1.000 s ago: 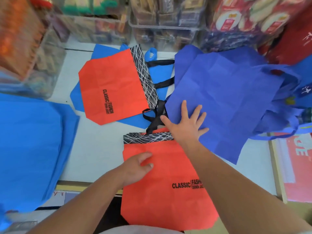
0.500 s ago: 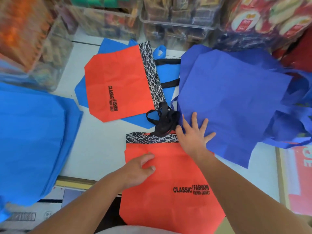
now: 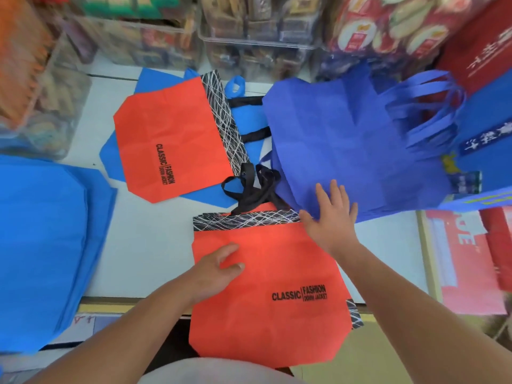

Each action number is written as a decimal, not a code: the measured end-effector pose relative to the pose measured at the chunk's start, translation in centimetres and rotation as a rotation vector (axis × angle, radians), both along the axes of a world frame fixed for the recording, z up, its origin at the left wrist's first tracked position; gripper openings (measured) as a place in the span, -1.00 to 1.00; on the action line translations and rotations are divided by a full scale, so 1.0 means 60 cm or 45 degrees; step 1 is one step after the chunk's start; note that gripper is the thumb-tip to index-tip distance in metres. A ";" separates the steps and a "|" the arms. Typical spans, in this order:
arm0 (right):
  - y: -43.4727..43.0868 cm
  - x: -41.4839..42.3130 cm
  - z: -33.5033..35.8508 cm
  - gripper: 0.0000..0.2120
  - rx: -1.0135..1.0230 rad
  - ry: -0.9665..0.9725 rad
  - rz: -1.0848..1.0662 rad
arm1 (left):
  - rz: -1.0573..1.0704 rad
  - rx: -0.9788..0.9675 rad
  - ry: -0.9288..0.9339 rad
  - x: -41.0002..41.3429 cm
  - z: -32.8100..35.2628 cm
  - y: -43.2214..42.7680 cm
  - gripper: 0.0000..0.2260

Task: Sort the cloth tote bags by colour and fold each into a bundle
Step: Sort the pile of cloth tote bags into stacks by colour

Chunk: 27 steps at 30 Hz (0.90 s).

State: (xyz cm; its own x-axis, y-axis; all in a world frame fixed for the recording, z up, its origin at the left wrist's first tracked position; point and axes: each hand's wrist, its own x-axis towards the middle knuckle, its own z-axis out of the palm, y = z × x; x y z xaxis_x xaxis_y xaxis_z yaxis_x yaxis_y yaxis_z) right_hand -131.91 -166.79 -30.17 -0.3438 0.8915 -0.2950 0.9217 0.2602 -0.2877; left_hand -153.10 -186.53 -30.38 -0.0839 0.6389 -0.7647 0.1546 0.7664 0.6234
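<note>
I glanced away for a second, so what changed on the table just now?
The right hand slid a little rightward, off the black handles, which now lie bunched, onto the dark blue bag. The left hand stayed resting on the near orange bag; other bags unmoved.

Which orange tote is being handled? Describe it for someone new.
On the white table, find the near edge. The orange tote overhanging it, under the left hand, is the one. Its twin lies farther back on a light-blue bag, untouched.
</note>
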 end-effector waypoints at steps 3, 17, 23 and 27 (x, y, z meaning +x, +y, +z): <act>-0.080 -0.077 0.024 -0.34 0.215 0.363 0.105 | 0.251 0.038 -0.073 0.000 0.019 0.010 -0.58; -0.212 -0.218 -0.032 -0.35 -0.276 0.090 0.194 | 1.049 0.061 0.509 -0.315 -0.024 0.051 -0.62; -0.203 -0.225 -0.020 -0.34 -0.359 0.078 0.105 | 1.161 -0.104 0.448 -0.344 -0.053 0.088 -0.38; -0.186 -0.237 -0.011 -0.29 -0.379 0.021 0.036 | 0.759 -0.094 0.824 -0.348 -0.059 0.095 -0.27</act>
